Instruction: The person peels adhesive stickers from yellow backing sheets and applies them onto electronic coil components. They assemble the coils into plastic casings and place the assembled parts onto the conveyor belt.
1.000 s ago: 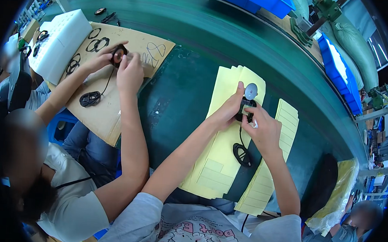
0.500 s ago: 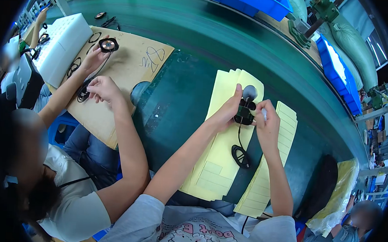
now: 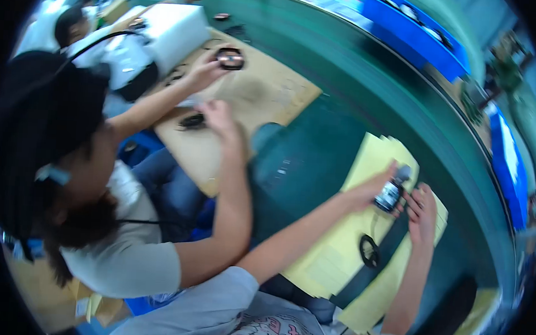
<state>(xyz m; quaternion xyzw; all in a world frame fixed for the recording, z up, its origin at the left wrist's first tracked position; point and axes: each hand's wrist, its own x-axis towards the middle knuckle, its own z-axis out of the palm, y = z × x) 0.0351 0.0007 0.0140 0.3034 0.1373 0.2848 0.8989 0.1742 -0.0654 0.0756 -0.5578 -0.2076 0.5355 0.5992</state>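
Gripping the black device [image 3: 388, 197] at three o'clock in the view, the left hand [image 3: 371, 193] has its thumb and fingers clamped on it. A round grey disc [image 3: 403, 172] shows at the device's one o'clock end. The right hand [image 3: 422, 217] is at the device's three o'clock side, fingers bent; blur hides whether its fingertips touch it or each other. A thin cable runs toward six o'clock to a black coil [image 3: 370, 250]. Yellow sheets [image 3: 330, 243] lie beneath on the green counter [image 3: 308, 151]. Toward ten o'clock, a co-worker's hand [image 3: 207, 70] holds a round black part [image 3: 230, 59] above tan cardboard [image 3: 275, 86].
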